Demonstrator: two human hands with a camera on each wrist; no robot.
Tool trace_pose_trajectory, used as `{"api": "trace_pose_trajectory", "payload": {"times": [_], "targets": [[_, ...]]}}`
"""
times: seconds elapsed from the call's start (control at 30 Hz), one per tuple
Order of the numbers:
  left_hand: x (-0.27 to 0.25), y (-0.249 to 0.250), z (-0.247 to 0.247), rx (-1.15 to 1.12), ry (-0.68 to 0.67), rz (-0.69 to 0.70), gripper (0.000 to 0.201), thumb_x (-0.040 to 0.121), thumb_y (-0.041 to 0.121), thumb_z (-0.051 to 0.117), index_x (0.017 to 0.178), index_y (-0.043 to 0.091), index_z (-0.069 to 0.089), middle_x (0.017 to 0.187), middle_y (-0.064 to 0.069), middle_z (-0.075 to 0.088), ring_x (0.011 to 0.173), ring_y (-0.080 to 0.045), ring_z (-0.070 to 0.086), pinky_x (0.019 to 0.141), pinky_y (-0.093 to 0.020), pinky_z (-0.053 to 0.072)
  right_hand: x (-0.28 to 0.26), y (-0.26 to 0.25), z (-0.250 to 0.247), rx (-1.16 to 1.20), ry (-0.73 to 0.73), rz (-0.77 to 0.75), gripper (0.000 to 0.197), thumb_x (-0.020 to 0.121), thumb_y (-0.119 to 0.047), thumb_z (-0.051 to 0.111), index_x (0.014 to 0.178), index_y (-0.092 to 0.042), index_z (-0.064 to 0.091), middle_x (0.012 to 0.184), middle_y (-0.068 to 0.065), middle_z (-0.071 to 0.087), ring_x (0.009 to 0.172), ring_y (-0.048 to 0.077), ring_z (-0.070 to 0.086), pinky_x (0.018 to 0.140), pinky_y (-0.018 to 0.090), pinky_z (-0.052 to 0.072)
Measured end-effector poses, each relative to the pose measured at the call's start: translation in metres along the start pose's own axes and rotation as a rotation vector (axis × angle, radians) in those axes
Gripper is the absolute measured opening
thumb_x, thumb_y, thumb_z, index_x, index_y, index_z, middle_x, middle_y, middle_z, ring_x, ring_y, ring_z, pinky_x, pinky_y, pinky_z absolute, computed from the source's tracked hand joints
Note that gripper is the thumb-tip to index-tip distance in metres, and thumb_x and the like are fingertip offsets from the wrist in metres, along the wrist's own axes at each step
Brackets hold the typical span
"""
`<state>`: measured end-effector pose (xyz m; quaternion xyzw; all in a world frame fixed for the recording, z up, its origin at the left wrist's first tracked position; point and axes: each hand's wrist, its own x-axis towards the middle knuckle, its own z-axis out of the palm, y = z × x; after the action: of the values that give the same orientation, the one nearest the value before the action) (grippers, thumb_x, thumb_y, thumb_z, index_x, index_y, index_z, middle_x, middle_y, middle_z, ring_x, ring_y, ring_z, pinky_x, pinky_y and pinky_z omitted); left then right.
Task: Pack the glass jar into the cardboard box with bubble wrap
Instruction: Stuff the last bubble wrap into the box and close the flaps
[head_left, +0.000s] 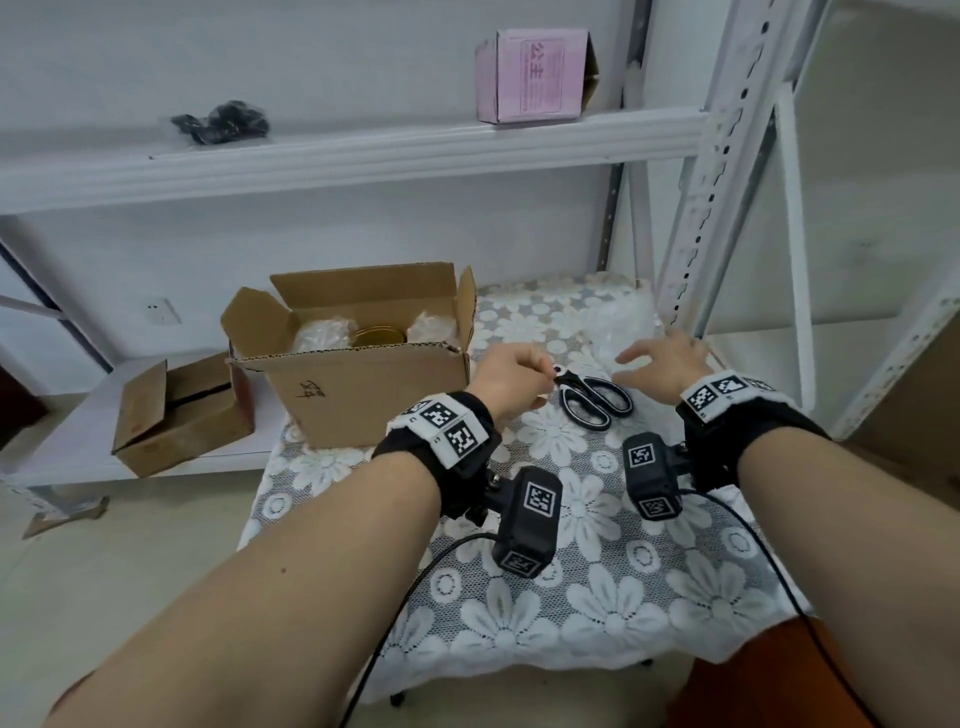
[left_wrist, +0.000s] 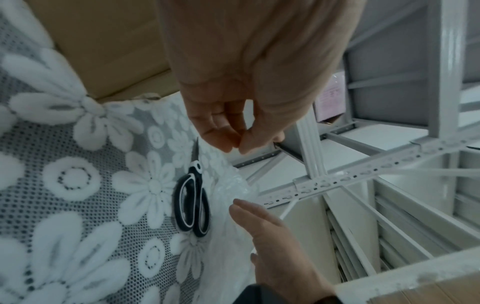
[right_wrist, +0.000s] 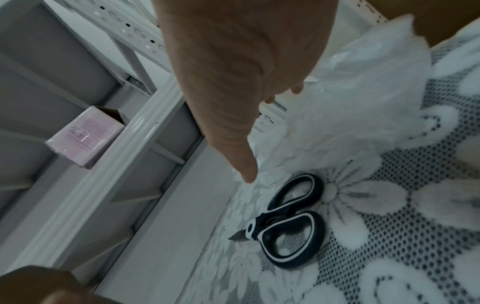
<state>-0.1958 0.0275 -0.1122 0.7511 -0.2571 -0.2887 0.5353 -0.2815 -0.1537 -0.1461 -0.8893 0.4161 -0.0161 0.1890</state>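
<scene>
**Colours and patterns on the packing table**

The cardboard box (head_left: 363, 384) is plain brown with a dark scribble on its front. The jar lid (head_left: 378, 336) inside it is gold. The tablecloth (head_left: 597, 587) is grey mesh with white lace daisies. The scissors (head_left: 595, 400) have black handles edged in white. The wristbands (head_left: 447, 426) are black with black-and-white square markers. The small box (head_left: 535, 75) on the white shelf (head_left: 337, 156) is pink.

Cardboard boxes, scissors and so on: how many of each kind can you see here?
Brown cardboard boxes: 2
Pink box: 1
Scissors: 1
Gold-lidded jar: 1
Loose bubble wrap sheet: 1
Black bundle on shelf: 1
Total: 7
</scene>
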Motion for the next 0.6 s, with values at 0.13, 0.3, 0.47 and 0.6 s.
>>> {"api": "trace_pose_trajectory", "payload": {"times": [0.13,0.3,0.47,0.6], "targets": [[0.003,-0.009,-0.004,-0.027,-0.032,-0.079,0.037,0.085,-0.014,0.057,0.06,0.013,0.051,0.082,-0.006,0.059,0.074,-0.015,0.055,0.069,-0.024,0.051,0.004,-0.002,0.013,-0.04,-0.117,-0.004,0.058,0.086,-0.035,0.062,0.14,-0.031,0.044,0.15,0.007,0.039,0.139,0.03,0.031,0.114,0.039,0.018],[0.004,-0.019,-0.008,-0.024,-0.097,-0.162,0.028,0.087,-0.008,0.06,0.067,0.011,0.054,0.079,-0.007,0.059,0.069,-0.015,0.055,0.069,-0.025,0.051,0.002,-0.007,0.025,-0.185,-0.173,0.037,0.045,0.093,-0.025,0.051,0.138,-0.023,0.048,0.142,0.007,0.048,0.129,0.029,0.044,0.11,0.038,0.033],[0.003,-0.022,-0.012,-0.012,-0.133,-0.2,0.022,0.088,-0.003,0.062,0.072,0.012,0.057,0.072,-0.004,0.058,0.063,-0.012,0.055,0.068,-0.024,0.052,0.012,-0.003,0.028,0.052,0.051,0.071,0.022,0.085,-0.012,0.06,0.099,0.001,0.07,0.103,0.018,0.068,0.091,0.033,0.062,0.078,0.029,0.048],[-0.001,-0.016,-0.013,-0.005,-0.152,-0.194,0.014,0.089,0.0,0.061,0.082,0.011,0.058,0.079,-0.005,0.059,0.067,-0.013,0.057,0.068,-0.024,0.053,0.005,-0.01,0.014,0.256,0.201,0.069,0.021,0.085,-0.013,0.067,0.095,0.003,0.075,0.099,0.017,0.073,0.095,0.032,0.066,0.081,0.029,0.049]]}}
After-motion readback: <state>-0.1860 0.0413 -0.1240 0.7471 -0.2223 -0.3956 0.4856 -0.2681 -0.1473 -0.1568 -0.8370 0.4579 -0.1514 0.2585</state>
